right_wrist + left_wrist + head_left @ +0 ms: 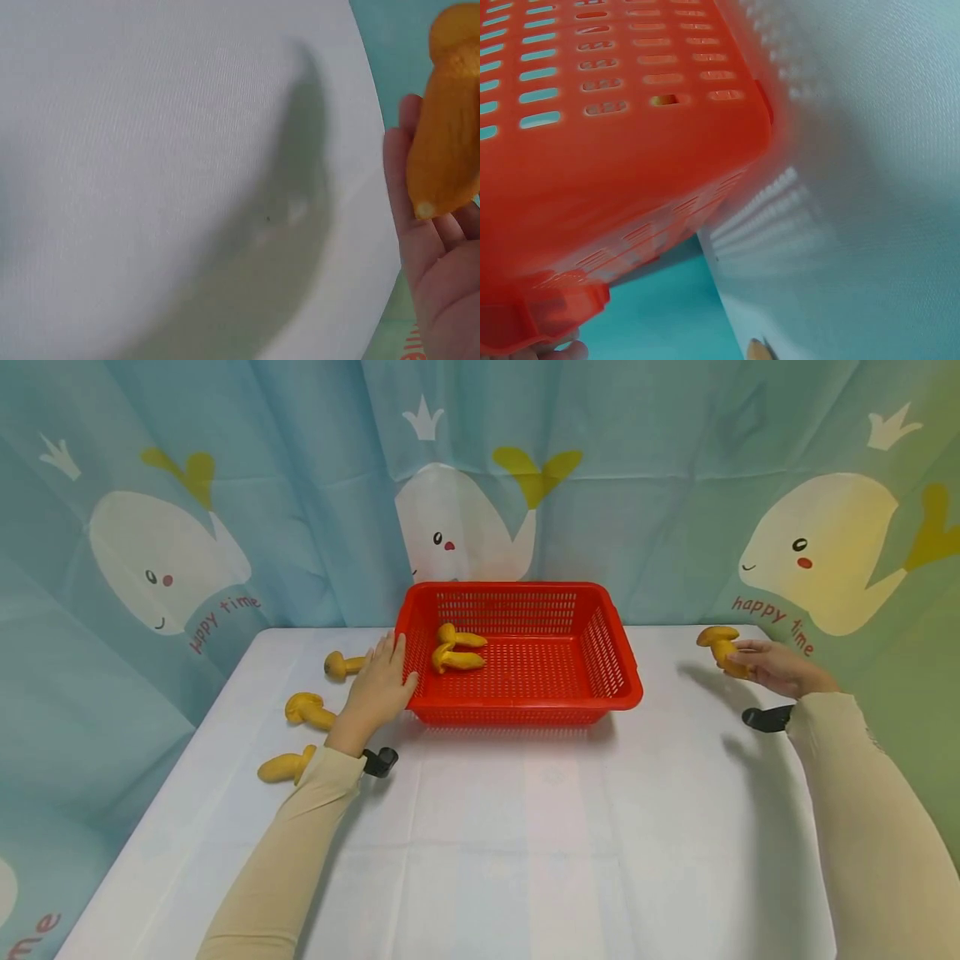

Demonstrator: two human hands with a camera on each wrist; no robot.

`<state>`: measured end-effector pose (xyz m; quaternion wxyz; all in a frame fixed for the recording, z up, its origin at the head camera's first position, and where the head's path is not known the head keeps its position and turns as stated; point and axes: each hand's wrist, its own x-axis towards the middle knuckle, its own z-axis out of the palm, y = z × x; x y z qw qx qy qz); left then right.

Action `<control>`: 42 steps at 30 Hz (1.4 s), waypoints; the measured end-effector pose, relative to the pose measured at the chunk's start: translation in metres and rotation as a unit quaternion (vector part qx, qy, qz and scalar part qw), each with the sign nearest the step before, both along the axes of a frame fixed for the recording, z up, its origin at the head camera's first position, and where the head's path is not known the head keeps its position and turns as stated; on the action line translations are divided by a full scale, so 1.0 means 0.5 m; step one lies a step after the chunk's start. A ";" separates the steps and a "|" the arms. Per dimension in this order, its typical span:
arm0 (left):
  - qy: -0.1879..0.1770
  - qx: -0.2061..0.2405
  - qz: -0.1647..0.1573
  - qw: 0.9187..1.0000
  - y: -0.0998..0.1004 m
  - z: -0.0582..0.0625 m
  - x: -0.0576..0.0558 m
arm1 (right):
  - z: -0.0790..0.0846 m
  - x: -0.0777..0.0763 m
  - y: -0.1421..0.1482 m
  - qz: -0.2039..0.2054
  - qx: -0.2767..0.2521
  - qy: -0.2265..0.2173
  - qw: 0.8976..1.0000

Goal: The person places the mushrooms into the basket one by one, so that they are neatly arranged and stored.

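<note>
My left hand (377,687) lies along the left rim of a red plastic basket (517,702), its fingers straight and the thumb at the rim. In the left wrist view, fingertips (574,351) show at the rim's corner. Two yellow mushrooms, one behind (467,640) and one in front (461,660), lie inside the basket at its left. At the far right my right hand (780,666) holds another yellow mushroom (724,652) above the table, cap to the left. The right wrist view shows that mushroom's orange-yellow stem (446,142) between the fingers and thumb.
Left of the basket on the white table (510,827) lie a partly covered mushroom (341,666), a second mushroom (309,710) and a third mushroom (285,767) by the left sleeve. A blue-green curtain (315,527) with whale prints hangs right behind the basket.
</note>
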<state>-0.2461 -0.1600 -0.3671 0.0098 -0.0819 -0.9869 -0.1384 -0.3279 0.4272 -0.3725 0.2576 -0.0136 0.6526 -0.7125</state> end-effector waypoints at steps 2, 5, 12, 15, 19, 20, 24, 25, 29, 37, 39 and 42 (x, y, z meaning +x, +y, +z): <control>0.003 0.001 0.000 1.000 -0.001 -0.001 0.000 | 0.003 0.000 -0.004 -0.018 -0.010 0.000 1.000; 0.007 0.002 -0.001 1.000 -0.001 -0.001 0.000 | 0.007 -0.002 -0.008 -0.036 -0.018 0.003 0.999; 0.002 -0.003 -0.001 1.000 -0.002 -0.003 -0.001 | 0.023 -0.011 -0.022 -0.060 0.037 0.017 0.997; -0.002 -0.002 0.001 1.000 -0.002 -0.002 -0.001 | 0.032 -0.015 -0.029 -0.059 0.051 0.023 0.997; -0.002 0.000 0.002 1.000 -0.002 -0.002 0.000 | 0.040 -0.020 -0.037 -0.051 0.058 0.039 0.996; -0.002 -0.001 0.002 1.000 -0.001 -0.001 0.000 | 0.043 -0.022 -0.039 -0.051 0.056 0.040 0.996; 0.001 -0.002 0.001 1.000 -0.001 -0.001 -0.001 | 0.052 -0.027 -0.045 -0.059 0.025 0.038 0.997; 0.001 -0.004 0.001 1.000 -0.001 -0.001 -0.002 | 0.054 -0.027 -0.046 -0.059 0.018 0.039 0.997; 0.001 -0.004 0.002 1.000 -0.001 -0.001 -0.003 | 0.066 -0.029 -0.051 -0.049 -0.005 0.043 0.998; -0.002 -0.003 0.000 1.000 -0.001 0.000 -0.003 | 0.092 -0.040 -0.069 -0.047 0.038 0.039 0.997; -0.003 -0.003 0.001 1.000 -0.001 0.000 -0.003 | 0.097 -0.043 -0.074 -0.043 0.050 0.046 0.997; -0.005 -0.001 0.001 1.000 -0.001 0.000 -0.003 | 0.107 -0.047 -0.082 -0.040 0.060 0.061 0.996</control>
